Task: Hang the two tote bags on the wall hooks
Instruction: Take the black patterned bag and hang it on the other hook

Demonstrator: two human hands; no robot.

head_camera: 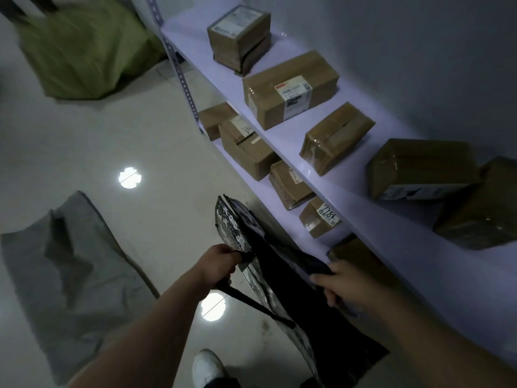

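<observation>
Tote bag hangs between both hands, left fingers and right fingers pinching its rim.

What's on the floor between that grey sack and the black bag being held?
Only bare glossy floor with a lamp reflection, in the head view, between the grey sack and black patterned tote bag.

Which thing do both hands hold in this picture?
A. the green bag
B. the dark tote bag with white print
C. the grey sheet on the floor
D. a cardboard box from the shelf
B: the left hand grips the dark tote bag by its strap end, and the right hand pinches its opposite edge.
</observation>
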